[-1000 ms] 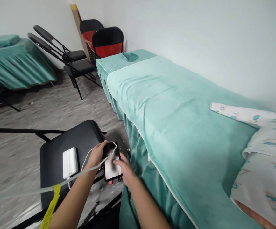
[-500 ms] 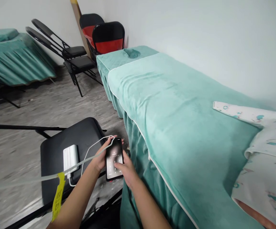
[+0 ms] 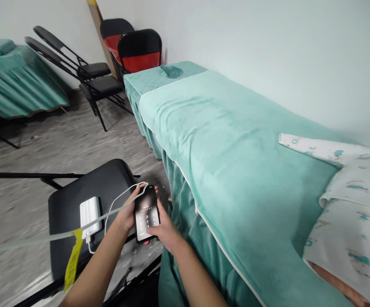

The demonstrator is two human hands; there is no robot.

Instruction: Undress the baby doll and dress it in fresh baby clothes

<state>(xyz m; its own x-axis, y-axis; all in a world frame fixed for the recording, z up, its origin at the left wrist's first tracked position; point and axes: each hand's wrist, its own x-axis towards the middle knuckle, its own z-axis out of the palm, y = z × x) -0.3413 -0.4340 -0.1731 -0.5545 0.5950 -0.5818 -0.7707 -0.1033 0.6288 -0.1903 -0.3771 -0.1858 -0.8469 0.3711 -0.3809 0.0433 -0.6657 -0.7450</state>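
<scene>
Black padding on a chair (image 3: 65, 204) is supporting a white power bank (image 3: 89, 212), a yellow tag (image 3: 72, 264) hanging nearby. From it, a white cable (image 3: 118, 197) is running toward the phone's top. The left hand (image 3: 126, 217) is clasping the phone (image 3: 145, 215), the right hand (image 3: 167, 230) closing around its other side, thumb over the lit screen. Green cloth (image 3: 229, 149) is lying beyond, beneath a person's white patterned sleeve (image 3: 313, 146).
</scene>
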